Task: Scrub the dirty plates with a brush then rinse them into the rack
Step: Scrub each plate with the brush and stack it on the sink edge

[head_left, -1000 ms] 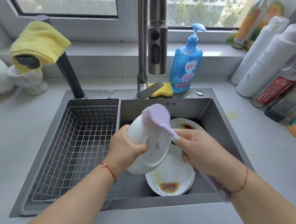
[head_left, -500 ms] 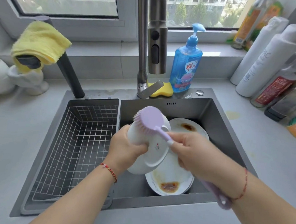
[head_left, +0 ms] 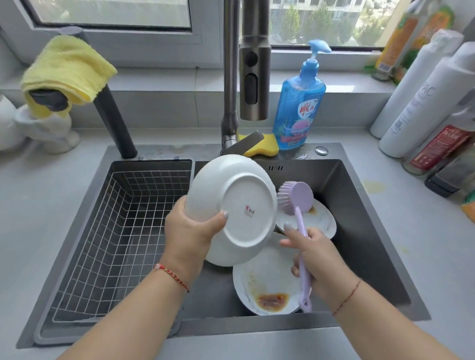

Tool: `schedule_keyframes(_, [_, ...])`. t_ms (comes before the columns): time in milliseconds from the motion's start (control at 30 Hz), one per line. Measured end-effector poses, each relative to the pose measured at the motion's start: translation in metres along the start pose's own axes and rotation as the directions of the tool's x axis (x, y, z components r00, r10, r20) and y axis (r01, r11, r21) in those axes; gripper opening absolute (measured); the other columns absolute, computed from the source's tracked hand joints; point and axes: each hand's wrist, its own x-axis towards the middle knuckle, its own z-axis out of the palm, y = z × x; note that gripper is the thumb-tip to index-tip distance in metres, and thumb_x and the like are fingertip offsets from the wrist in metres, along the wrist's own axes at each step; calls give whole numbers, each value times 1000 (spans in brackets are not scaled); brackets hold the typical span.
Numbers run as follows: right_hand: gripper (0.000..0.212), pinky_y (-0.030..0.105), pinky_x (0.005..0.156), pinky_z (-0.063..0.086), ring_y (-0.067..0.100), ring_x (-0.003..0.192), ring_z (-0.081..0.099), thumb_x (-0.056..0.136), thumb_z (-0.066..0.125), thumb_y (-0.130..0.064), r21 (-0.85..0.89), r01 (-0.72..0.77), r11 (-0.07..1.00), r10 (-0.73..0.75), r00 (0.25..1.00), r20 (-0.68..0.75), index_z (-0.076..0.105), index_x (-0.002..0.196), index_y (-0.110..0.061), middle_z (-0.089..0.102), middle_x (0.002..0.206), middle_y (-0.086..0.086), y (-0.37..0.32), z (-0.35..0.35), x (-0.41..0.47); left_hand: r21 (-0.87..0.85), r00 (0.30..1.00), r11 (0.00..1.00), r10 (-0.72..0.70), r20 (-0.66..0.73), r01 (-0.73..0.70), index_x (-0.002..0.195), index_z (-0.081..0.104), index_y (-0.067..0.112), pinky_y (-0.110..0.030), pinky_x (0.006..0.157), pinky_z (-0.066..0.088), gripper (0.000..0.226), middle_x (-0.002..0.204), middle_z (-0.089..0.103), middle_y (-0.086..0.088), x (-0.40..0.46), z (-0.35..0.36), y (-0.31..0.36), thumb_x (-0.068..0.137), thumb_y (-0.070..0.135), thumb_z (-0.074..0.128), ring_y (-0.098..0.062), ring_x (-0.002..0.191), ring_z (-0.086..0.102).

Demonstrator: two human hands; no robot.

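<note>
My left hand (head_left: 189,232) grips a white plate (head_left: 237,207) by its lower left rim, holding it up over the sink with its underside facing me. My right hand (head_left: 316,259) holds the lilac dish brush (head_left: 296,196) by its handle; the brush head sits just right of the plate's edge, bristles toward it. Two dirty plates lie in the sink basin: one at the front (head_left: 263,288) with a brown sauce stain, one further back (head_left: 319,220) partly hidden by the brush. The wire rack (head_left: 123,229) fills the sink's left half and holds nothing.
The faucet (head_left: 252,78) hangs above the basin's back edge. A blue soap bottle (head_left: 299,106) and a yellow sponge (head_left: 263,146) stand behind the sink. Bottles (head_left: 416,106) crowd the right counter. A yellow cloth (head_left: 68,72) drapes over a dark spout at left.
The plate has been lifted and turned so its underside faces me. The brush has come off the plate's back and moved to its right edge.
</note>
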Motion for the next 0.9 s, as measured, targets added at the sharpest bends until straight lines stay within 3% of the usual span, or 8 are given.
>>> schedule_keyframes(200, [61, 24, 37, 35, 11, 41, 33, 66, 79, -34, 186, 57, 981, -72, 994, 79, 52, 109, 1, 38, 63, 7, 8, 11, 5, -257, 993, 963, -65, 95, 87, 113, 62, 6, -45, 81, 58, 70, 106, 73, -17, -6, 3, -8, 49, 19, 87, -36, 99, 70])
schedule_keyframes(333, [64, 25, 40, 39, 12, 43, 41, 70, 82, -26, 74, 125, 989, -132, 987, 90, 49, 116, 3, 50, 66, 8, -3, -3, 9, -230, 955, 954, -130, 268, 195, 122, 59, 8, -39, 79, 59, 92, 114, 72, -16, -4, -9, -4, 41, 27, 99, -32, 103, 70])
schedule_keyframes(433, [63, 28, 46, 45, 12, 49, 52, 64, 88, -31, -152, 195, 969, -171, 972, 162, 52, 111, -10, 60, 82, 9, -19, -14, 11, -152, 932, 958, -188, 311, 244, 120, 58, 9, -36, 73, 59, 103, 108, 74, -12, 2, -17, 1, 31, 36, 101, -30, 99, 71])
schedule_keyframes(533, [63, 48, 64, 56, 35, 70, 62, 59, 88, -34, -317, 300, 900, -223, 940, 257, 55, 108, -13, 65, 96, 16, -36, -22, 12, -8, 919, 975, -207, 334, 223, 118, 57, 9, -41, 75, 60, 90, 105, 73, -11, 9, -22, 7, 36, 23, 93, -35, 100, 70])
schedule_keyframes(567, [57, 48, 67, 57, 34, 74, 64, 62, 88, -30, -324, 323, 889, -234, 930, 285, 56, 107, -14, 66, 96, 15, -42, -23, 13, 49, 916, 979, -200, 349, 195, 118, 57, 11, -44, 79, 60, 89, 108, 72, -12, 12, -22, 10, 38, 23, 92, -35, 102, 69])
schedule_keyframes(667, [49, 23, 49, 46, 4, 55, 57, 70, 83, -18, -367, 367, 855, -256, 913, 317, 53, 107, -15, 61, 88, 7, -59, -26, 12, 252, 914, 965, -170, 369, 78, 116, 59, 18, -49, 85, 59, 89, 110, 72, -5, 20, -22, 25, 35, 31, 94, -25, 101, 70])
schedule_keyframes(800, [49, 22, 43, 39, 1, 45, 50, 71, 83, -10, -359, 408, 840, -273, 888, 369, 50, 107, -16, 57, 75, -1, -76, -30, 11, 342, 909, 939, -127, 397, -18, 115, 61, 19, -50, 84, 59, 88, 107, 72, -4, 24, -19, 44, 36, 34, 94, -23, 98, 71])
schedule_keyframes(900, [49, 22, 43, 40, 0, 45, 50, 70, 83, -7, -407, 455, 792, -285, 865, 412, 51, 105, -19, 58, 65, -12, -80, -30, 9, 447, 910, 884, -64, 410, -139, 100, 63, 16, -46, 76, 61, 68, 94, 72, -4, 25, -13, 58, 43, 31, 97, -25, 87, 71])
